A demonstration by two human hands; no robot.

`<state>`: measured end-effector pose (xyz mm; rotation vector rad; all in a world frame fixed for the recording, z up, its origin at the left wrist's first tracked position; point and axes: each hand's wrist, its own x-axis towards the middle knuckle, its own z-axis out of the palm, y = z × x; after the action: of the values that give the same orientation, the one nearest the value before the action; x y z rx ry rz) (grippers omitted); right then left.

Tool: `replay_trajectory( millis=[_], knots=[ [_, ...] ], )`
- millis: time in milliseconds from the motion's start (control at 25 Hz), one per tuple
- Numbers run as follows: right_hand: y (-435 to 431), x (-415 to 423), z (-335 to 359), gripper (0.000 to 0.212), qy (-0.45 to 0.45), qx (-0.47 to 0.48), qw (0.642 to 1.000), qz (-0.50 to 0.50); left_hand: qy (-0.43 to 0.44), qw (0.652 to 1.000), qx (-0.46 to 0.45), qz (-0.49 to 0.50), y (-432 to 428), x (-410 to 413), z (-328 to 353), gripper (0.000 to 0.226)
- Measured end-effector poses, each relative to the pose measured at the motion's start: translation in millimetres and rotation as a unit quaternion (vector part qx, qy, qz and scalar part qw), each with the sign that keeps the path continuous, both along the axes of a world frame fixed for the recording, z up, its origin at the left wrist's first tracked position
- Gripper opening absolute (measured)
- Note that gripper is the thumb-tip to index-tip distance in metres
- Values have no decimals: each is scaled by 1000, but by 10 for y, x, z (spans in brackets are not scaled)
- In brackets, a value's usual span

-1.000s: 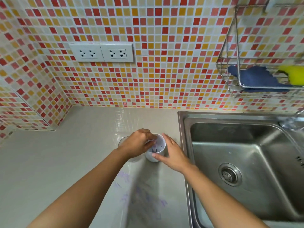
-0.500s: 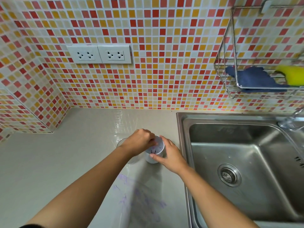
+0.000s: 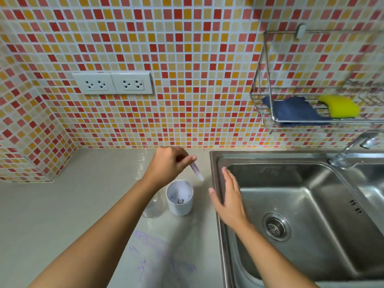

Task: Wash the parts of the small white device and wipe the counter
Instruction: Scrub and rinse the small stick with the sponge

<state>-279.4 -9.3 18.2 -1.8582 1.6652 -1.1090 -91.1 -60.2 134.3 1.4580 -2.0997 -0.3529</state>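
**Blade piece lifted above the white cup, right hand loose by the sink**

The left hand is raised above the counter, its fingertips pinching the top of a small pale part streaked with purple; the part hangs tilted, its lower end pointing down and to the right, clear of everything below. What exactly this part is cannot be told, as it is blurred.

Below and slightly toward the camera, the small white device cup stands upright on the counter, open at the top, with a small hub visible at the bottom and faint purple residue inside. Just to its left, touching or nearly so, a clear plastic cover sits partly hidden behind the left forearm.

The right hand is flat and empty, fingers held loosely together, hovering over the left rim of the stainless steel sink, near the cup but apart from it.

Purple smears mark the counter in front of the cup. On the tiled wall, a wire rack holds a blue cloth and a yellow sponge. A faucet stands behind the sink, and two sockets sit on the wall.
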Motion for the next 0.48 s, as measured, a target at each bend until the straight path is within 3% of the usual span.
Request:
replay_trajectory(
  millis=[120, 240, 360, 480],
  knots=[
    [-39, -618, 400, 51, 9, -168, 971, -167, 127, 990, 60, -18, 42, -470, 43, 22],
    [-140, -1350, 910, 42, 64, -271, 927, -252, 164, 979, 113, -50, 99, -1020, -6, 24],
    [-385, -2037, 1387, 34, 98, -288, 907, -291, 208, 968, 128, -64, 207, -1525, 11, 21],
    [-745, -2625, 1772, 37, 162, -208, 914, -309, 254, 958, 113, -65, 308, -1929, 72, 18]
  ],
)
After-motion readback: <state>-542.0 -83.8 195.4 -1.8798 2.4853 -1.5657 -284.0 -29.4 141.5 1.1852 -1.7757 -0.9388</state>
